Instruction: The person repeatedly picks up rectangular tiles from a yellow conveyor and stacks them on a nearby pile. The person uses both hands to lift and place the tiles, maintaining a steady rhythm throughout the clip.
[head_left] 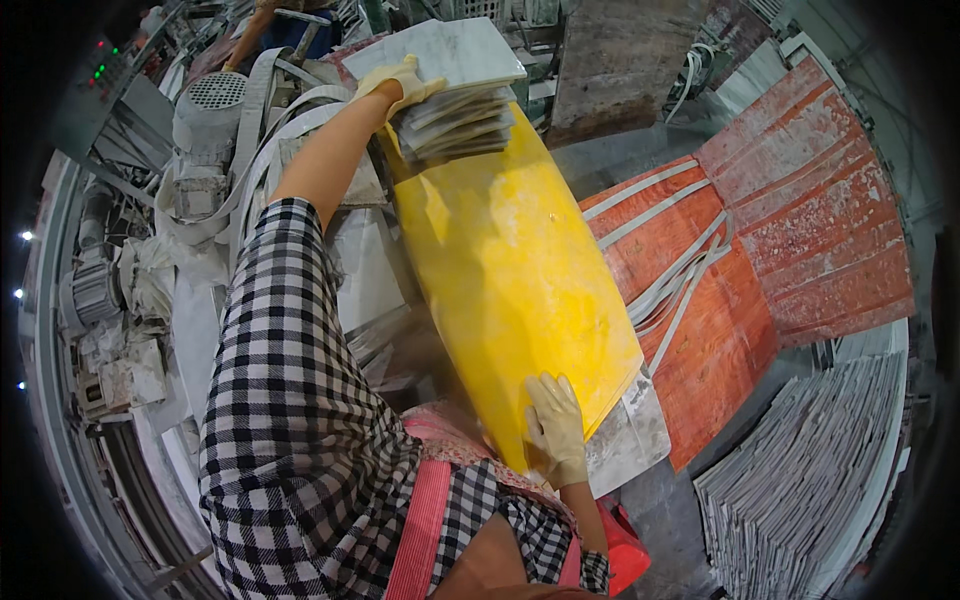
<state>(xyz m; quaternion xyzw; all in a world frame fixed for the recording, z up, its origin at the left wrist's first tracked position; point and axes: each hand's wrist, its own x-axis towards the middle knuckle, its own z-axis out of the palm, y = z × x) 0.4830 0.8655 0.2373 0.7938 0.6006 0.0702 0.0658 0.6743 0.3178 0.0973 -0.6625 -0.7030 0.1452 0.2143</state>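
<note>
My left hand [404,82], in a pale glove, grips the near edge of a light grey-white marble tile [455,48]. That tile is the top one, and it juts out leftward past the uneven stack of thin tiles [455,125] beneath it. The stack rests on the far end of a long yellow board [510,250]. My right hand [555,422], gloved too, lies flat with its fingers stretched on the board's near end. Beside it, a marble slab [632,432] sticks out from under the board's right corner.
To the right, an orange-red board [690,300] carries loose pale straps [690,270]; a reddish panel [810,210] stands beyond it. Many thin slabs [800,470] are packed on edge at lower right. Dusty motors [205,120] and belts line the left. Something red [625,550] sits near my right forearm.
</note>
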